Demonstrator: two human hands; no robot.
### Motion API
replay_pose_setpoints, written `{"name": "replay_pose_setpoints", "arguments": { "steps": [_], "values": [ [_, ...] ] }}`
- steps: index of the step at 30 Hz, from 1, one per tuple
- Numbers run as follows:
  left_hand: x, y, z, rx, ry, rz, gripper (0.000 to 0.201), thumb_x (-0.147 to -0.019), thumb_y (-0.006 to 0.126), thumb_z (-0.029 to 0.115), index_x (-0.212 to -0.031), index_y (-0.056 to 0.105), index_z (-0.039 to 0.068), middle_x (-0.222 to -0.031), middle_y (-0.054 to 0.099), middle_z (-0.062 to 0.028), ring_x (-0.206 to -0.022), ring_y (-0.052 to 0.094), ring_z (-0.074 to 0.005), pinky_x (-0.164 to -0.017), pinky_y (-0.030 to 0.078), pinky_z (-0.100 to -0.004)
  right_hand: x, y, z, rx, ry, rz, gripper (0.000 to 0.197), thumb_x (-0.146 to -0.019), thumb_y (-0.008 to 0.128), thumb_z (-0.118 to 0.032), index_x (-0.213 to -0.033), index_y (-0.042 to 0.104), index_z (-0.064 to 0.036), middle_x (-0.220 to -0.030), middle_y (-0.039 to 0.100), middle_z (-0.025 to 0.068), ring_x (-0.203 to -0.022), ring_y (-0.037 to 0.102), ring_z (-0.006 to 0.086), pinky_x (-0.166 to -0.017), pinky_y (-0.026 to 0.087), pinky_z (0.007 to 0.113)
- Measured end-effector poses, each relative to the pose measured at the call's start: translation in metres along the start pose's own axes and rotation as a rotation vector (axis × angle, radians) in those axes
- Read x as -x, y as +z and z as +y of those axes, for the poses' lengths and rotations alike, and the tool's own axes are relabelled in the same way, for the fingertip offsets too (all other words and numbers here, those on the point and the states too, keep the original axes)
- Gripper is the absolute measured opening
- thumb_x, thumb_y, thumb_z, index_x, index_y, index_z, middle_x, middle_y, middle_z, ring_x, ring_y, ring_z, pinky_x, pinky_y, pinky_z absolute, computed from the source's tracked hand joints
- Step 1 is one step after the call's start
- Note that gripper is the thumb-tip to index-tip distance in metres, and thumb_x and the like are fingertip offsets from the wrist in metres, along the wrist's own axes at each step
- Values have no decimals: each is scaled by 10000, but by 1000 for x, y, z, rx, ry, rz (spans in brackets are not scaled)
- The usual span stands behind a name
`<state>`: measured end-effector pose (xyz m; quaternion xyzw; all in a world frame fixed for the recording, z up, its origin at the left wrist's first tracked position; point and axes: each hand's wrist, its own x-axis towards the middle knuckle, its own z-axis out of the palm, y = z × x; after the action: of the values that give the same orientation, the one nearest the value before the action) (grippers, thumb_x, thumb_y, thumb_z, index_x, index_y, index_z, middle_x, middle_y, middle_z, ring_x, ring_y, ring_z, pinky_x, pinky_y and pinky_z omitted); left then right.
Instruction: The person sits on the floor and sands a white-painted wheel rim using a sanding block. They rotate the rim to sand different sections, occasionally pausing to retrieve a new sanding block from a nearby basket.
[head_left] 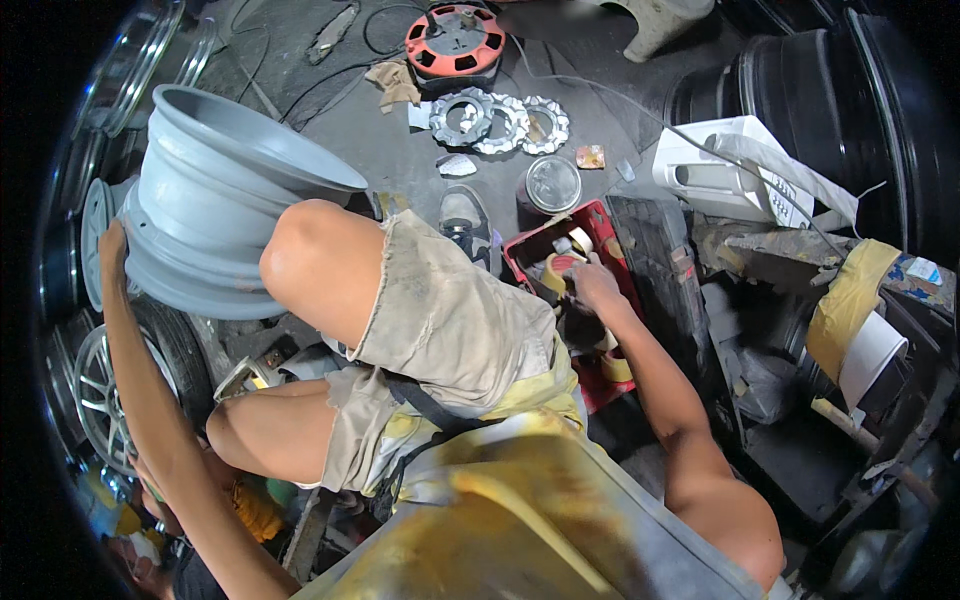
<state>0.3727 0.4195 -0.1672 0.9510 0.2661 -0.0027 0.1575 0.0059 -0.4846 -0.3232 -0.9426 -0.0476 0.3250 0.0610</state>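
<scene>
A grey-painted wheel rim (190,200) leans tilted against my raised knee at the left. My left hand (113,248) is closed on its outer edge, the fingers partly hidden behind the metal. On my right, a red crate (612,232) stands on the floor with several rolls of tape inside. My right hand (594,284) reaches into it, fingers curled at a roll of yellowish tape (556,272). Part of that roll is covered by the fingers.
Ahead lie a lidded tin (552,184), patterned ring-shaped discs (500,122) and an orange cable reel (455,42) with trailing cables. A white plastic container (715,170) stands at right beside black wheels (810,100). A spoked wheel (100,390) and another person (150,560) are at lower left.
</scene>
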Motion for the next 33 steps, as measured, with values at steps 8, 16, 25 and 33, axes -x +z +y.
{"name": "replay_pose_setpoints", "arguments": {
  "steps": [8, 16, 25, 33],
  "values": [
    [35, -18, 30, 165, -58, -61, 571, -938, 460, 340, -1146, 629, -164, -1081, 671, -312, -971, 638, -374, -845, 485, -476, 49, -31, 9, -130, 234, -273, 298, -730, 794, -130, -1007, 731, -41, -1087, 642, 189, -1011, 647, 424, -890, 540, 477],
    [47, -24, 31, 187, -72, -72, 542, -941, 464, 309, -1151, 623, -164, -1075, 669, -311, -943, 630, -381, -840, 482, -483, 30, -35, -6, -443, 28, 137, 645, -767, 832, -301, -1293, 560, -45, -1153, 560, 259, -1056, 597, 463, -873, 518, 492],
    [26, -27, 22, 106, -68, -110, 671, -942, 435, 433, -1186, 615, -166, -1134, 667, -313, -1073, 643, -359, -896, 477, -450, -63, -1, -3, -245, 290, 136, 320, -859, 664, -192, -1116, 654, -2, -930, 720, 213, -846, 703, 424, -737, 571, 486],
    [3, -29, -4, -72, -78, -75, 753, -939, 431, 501, -1242, 582, -172, -1185, 658, -312, -1132, 641, -379, -941, 472, -441, -102, 21, -31, 339, 70, -94, 211, -865, 616, -213, -934, 807, -159, -966, 774, 35, -857, 747, 262, -633, 547, 376]
  ]
}}
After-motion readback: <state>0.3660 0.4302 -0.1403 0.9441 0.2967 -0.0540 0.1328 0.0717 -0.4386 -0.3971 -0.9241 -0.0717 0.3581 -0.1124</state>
